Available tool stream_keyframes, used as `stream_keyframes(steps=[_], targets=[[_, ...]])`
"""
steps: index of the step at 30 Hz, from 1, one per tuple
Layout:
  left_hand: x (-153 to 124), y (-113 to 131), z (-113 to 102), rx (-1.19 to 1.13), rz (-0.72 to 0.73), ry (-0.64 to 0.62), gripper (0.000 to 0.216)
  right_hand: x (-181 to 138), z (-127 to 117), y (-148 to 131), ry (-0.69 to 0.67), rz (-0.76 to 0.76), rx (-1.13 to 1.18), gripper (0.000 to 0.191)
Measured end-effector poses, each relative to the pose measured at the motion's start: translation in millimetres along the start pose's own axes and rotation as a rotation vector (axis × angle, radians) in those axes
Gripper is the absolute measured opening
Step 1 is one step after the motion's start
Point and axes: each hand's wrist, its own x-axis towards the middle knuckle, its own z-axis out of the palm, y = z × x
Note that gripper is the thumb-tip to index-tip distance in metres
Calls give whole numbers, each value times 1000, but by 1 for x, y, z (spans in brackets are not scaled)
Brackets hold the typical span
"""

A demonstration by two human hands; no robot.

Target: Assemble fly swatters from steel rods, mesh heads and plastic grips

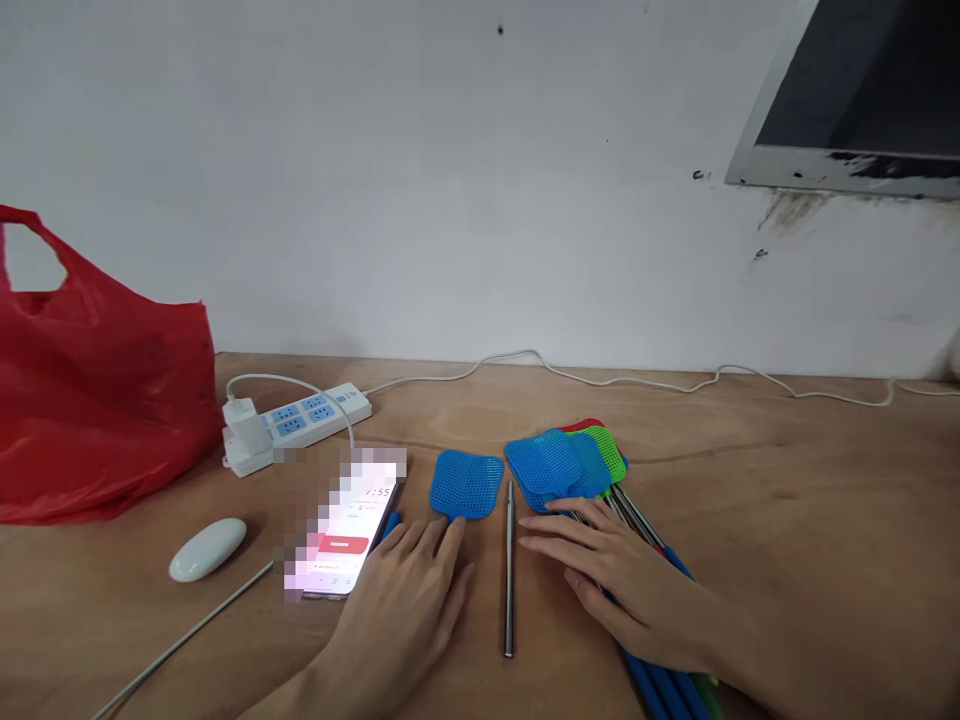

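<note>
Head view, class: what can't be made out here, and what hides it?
All in the head view:
1. Blue object: mostly hidden by the left hand.
2. Red mesh head: largely covered by the blue mesh heads and green mesh head.
3. Metal shafts: partly behind the right hand.
4. Handles: cut off by the bottom edge.
5. Phone: partly pixelated; small text unreadable.
6. Red bag: cut off by the left edge.

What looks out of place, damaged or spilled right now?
Two things. The metal rod lies by itself with no mesh head or coloured grip, unlike the piled swatters. The wall has a dirty, scuffed patch below the dark panel. I see no spill.
</note>
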Motion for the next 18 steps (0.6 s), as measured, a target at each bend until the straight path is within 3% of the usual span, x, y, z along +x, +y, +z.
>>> stream_keyframes(steps=[4, 11, 15, 18], targets=[[-1, -1, 4, 47, 1, 40, 40, 0, 0, 1, -33, 29, 8, 64], [-2, 3, 2, 163, -58, -50, 39, 3, -2, -1, -147, 8, -2, 75], [-6, 2, 10, 167, 21, 11, 43, 3, -3, -3, -194, 20, 5, 77], [-7, 1, 14, 210, 1, 43, 43, 2, -3, -4, -207, 23, 10, 76]])
